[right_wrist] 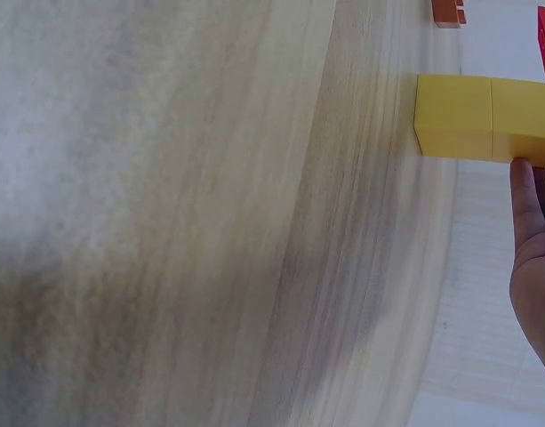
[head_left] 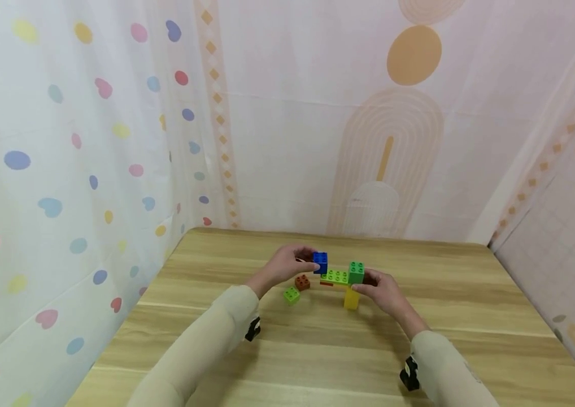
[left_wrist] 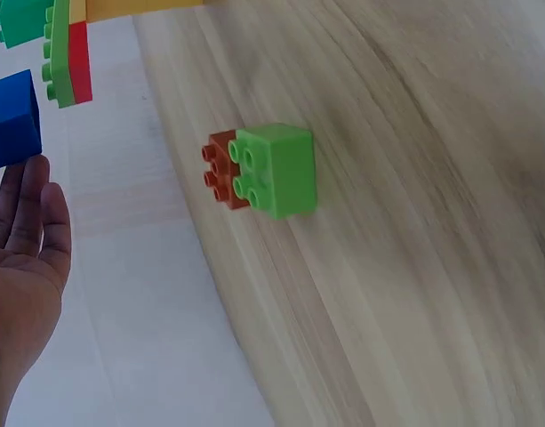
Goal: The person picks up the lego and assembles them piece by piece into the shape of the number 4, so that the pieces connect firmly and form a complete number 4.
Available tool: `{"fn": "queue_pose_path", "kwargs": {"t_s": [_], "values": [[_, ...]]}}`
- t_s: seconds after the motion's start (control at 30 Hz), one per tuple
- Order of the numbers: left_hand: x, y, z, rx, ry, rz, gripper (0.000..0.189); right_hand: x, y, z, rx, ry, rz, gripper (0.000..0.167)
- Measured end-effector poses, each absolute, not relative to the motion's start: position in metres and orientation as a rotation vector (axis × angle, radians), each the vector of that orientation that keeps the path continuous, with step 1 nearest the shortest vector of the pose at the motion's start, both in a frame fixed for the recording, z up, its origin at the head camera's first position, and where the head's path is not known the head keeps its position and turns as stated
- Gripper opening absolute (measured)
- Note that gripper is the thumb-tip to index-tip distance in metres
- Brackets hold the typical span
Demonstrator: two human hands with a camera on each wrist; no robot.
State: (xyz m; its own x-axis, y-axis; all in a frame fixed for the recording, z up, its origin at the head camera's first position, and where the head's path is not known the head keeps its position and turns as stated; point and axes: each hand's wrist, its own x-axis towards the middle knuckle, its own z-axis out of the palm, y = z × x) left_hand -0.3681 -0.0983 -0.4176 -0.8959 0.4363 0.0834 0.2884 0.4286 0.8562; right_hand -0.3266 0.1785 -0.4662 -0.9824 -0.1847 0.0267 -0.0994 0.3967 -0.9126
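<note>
Blue and square, a toy brick (head_left: pixel 320 262) is sitting pinched in the fingertips of the left hand (head_left: pixel 287 263), raised above the wooden table (head_left: pixel 450 350) and just to the left of the brick assembly (head_left: pixel 344 281) that the right hand (head_left: pixel 383 290) is steadying. That assembly is the landmark: a yellow column (head_left: pixel 351 298) is standing upright on the table, a light green plate (head_left: pixel 335 277) is running out leftward from its top with a thin red piece under it, and a darker green brick (head_left: pixel 356 272) is sitting over the column. The plate's long axis is pointing toward the blue brick, whose lower edge is hanging just above and beside the plate's free left end; whether they are touching I cannot tell. The left hand is the nearer one to that end, its wrist angling in from the lower left. The right hand is curling around the assembly from the right, fingers gripping near the column's top. Below and left of the assembly, a brown brick (head_left: pixel 302 281) and a small green brick (head_left: pixel 291 294) are lying loose on the table, close together.
</note>
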Motion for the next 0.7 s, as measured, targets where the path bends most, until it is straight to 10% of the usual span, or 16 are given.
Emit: {"fn": "queue_pose_path", "kwargs": {"t_s": [0.7], "values": [[-0.368, -0.083, -0.414, 0.717, 2.526, 1.361, 0.032, -0.327, 0.178, -0.467, -0.254, 2.557, -1.67, 0.047]]}}
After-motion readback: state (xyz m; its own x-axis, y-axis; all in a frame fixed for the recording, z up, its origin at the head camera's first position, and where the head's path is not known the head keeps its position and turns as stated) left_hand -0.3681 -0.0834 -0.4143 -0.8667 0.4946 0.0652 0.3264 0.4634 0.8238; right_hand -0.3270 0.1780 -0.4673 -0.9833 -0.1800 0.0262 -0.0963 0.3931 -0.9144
